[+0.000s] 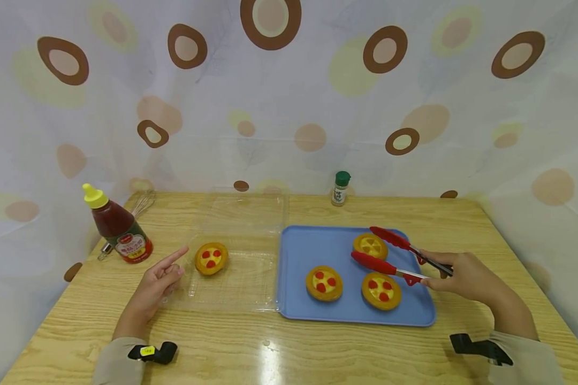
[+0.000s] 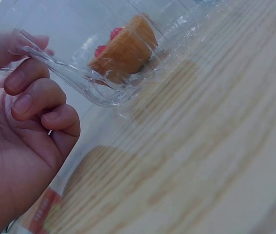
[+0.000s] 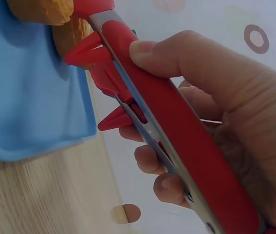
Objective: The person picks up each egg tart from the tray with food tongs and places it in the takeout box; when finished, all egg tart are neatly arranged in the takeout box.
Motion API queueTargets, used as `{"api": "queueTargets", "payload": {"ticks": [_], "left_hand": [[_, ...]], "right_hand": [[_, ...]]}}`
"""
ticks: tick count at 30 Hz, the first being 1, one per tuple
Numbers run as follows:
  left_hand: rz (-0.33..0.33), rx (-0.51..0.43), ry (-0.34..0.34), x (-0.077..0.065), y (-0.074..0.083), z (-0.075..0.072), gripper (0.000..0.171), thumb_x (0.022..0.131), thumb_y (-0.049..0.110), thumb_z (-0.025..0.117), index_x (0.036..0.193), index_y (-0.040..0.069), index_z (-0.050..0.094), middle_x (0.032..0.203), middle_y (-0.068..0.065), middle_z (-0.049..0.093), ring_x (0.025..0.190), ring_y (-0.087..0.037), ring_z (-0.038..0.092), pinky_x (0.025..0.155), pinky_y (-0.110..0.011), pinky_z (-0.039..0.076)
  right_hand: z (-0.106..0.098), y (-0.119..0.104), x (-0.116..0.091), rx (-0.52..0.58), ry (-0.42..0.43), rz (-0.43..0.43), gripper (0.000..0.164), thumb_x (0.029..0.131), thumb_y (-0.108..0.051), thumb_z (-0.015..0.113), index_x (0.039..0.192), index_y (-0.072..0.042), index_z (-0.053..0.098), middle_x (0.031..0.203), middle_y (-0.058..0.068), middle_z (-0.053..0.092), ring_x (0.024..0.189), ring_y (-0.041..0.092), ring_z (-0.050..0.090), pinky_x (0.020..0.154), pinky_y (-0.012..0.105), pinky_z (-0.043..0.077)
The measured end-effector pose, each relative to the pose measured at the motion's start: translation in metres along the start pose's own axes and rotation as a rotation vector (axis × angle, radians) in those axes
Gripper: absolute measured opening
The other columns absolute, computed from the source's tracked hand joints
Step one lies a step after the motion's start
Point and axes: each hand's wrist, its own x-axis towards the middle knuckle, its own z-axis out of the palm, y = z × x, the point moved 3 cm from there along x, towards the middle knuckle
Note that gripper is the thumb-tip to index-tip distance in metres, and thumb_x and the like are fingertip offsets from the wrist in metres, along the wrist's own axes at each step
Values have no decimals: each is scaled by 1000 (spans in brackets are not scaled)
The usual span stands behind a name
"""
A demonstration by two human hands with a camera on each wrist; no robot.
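Note:
My right hand [image 1: 472, 278] holds red-tipped tongs [image 3: 176, 131], thumb on the red handle. Their spread tips lie on either side of a tart with yellow pieces [image 1: 372, 245], at the back right of the blue tray [image 1: 301, 240]. Two tarts with red toppings, one nearer the middle [image 1: 324, 284] and one at the front right [image 1: 381, 291], also sit there. At the left edge of an opened clear plastic container [image 1: 241, 299], my left hand [image 1: 151, 291] grips the rim, index finger extended and the other fingers curled. One red-topped tart [image 2: 128, 53] lies inside, near that hand.
A sauce bottle with a yellow cap [image 1: 120, 227] stands left of the container, partly covering a whisk [image 1: 143, 203]. At the back is a green-capped seasoning shaker [image 1: 340, 189]. The container's raised lid [image 1: 245, 211] extends toward the patterned curtain [image 1: 279, 96].

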Motion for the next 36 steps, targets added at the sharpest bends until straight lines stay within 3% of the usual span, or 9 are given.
{"api": "queueTargets", "payload": {"ticks": [11, 14, 17, 23, 36], "left_hand": [[-12, 0, -2, 0, 0, -1, 44, 99, 6, 47, 142, 17, 45, 69, 7, 42, 55, -13, 33, 53, -35, 20], [-13, 2, 0, 0, 0, 0, 45, 99, 6, 47, 142, 16, 45, 69, 7, 42, 55, -12, 34, 53, -35, 20], [-15, 5, 3, 0, 1, 0, 44, 99, 7, 47, 142, 16, 44, 69, 7, 43, 55, -12, 34, 53, -35, 20], [-19, 6, -1, -1, 3, 1, 45, 99, 7, 47, 143, 15, 43, 70, 6, 43, 56, -16, 32, 52, -35, 20], [-8, 8, -4, -1, 1, 0, 44, 99, 6, 46, 142, 15, 44, 70, 7, 43, 55, -15, 32, 52, -35, 20]], "right_hand": [[2, 1, 0, 26, -30, 18, 58, 82, -21, 74, 131, 3, 54, 61, -4, 34, 44, 2, 23, 42, 21, 29], [1, 2, 0, 27, -21, 16, 57, 81, -20, 75, 130, 3, 55, 67, -3, 46, 44, 2, 22, 42, 21, 28], [1, 2, 0, 31, -14, 15, 57, 81, -20, 75, 130, 3, 55, 66, -2, 48, 43, 2, 22, 42, 20, 28], [2, 5, -1, 30, -3, 11, 57, 81, -21, 75, 129, 2, 56, 59, -5, 35, 42, 1, 22, 41, 20, 28], [2, 5, -4, 38, 52, -28, 53, 80, -16, 76, 126, 4, 58, 58, -7, 40, 42, -1, 23, 40, 20, 29]]}}
